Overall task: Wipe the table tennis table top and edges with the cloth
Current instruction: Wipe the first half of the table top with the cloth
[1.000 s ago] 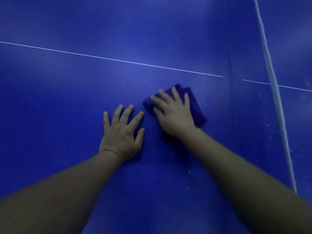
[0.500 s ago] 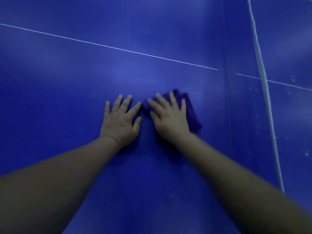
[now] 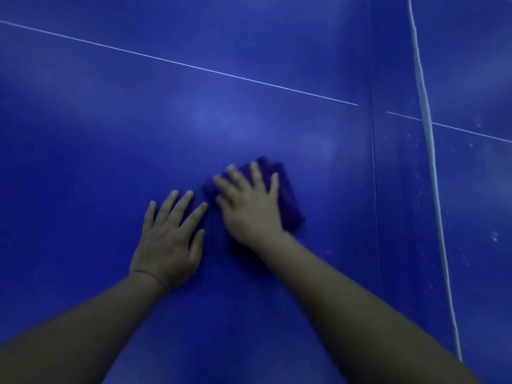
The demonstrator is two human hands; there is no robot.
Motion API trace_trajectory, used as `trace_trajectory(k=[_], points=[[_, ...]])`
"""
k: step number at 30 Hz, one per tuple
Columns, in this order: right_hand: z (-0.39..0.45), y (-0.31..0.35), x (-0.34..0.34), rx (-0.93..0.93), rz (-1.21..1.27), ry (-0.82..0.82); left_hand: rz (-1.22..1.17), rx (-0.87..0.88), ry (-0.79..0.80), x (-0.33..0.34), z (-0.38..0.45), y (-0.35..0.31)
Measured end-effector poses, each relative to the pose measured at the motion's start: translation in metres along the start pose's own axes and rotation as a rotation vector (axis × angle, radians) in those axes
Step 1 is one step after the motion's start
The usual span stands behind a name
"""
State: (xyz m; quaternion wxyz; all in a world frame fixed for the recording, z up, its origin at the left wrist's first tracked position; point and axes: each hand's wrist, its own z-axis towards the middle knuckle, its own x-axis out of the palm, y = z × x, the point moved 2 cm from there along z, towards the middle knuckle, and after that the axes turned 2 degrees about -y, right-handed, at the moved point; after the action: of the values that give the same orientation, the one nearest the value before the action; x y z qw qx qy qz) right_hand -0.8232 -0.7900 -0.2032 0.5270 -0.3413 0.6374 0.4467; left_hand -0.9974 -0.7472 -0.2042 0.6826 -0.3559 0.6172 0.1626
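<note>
Two hands and one cloth are seen on one blue table [image 3: 110, 162]. The cloth [image 3: 288, 200] is dark purple, folded into a thick rectangular pad, its edges slightly blurred. It is pressed flat against the table top under the right hand [image 3: 249, 206], whose fingers are straight and spread apart over it. The left hand [image 3: 169, 239] is laid flat on the bare surface just beside the cloth, fingers straight and slightly apart. One thin white line [image 3: 194, 66] is crossed at the far right by one thicker white stripe [image 3: 432, 162]. Pale specks are scattered near that stripe.
</note>
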Motion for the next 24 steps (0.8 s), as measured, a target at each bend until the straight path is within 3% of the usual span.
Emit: trace_trajectory(k=[3, 6, 9, 12, 15, 18, 22, 24], points=[[-0.079, 0.000, 0.001, -0.163, -0.022, 0.057, -0.027, -0.012, -0.022, -0.001, -0.002, 0.002], [-0.126, -0.050, -0.012, -0.157, -0.059, 0.107, -0.037, -0.014, -0.011, -0.002, -0.002, 0.002], [-0.097, -0.078, -0.023, 0.051, -0.051, 0.113, -0.056, -0.025, 0.011, -0.004, -0.003, 0.002], [-0.031, -0.051, -0.013, 0.301, -0.004, 0.043, -0.086, -0.020, 0.008, -0.004, -0.004, 0.003], [-0.020, 0.011, 0.006, 0.159, -0.002, 0.029, -0.154, -0.029, 0.000, -0.006, -0.005, 0.005], [-0.096, 0.049, 0.014, -0.039, -0.014, 0.023, -0.201, -0.057, -0.013, -0.011, -0.024, 0.010], [-0.168, 0.019, 0.002, -0.166, -0.041, 0.112, -0.072, -0.011, 0.011, -0.015, -0.081, 0.028], [-0.156, -0.003, -0.004, -0.082, -0.070, 0.122, -0.030, 0.003, 0.044, -0.016, -0.106, 0.038]])
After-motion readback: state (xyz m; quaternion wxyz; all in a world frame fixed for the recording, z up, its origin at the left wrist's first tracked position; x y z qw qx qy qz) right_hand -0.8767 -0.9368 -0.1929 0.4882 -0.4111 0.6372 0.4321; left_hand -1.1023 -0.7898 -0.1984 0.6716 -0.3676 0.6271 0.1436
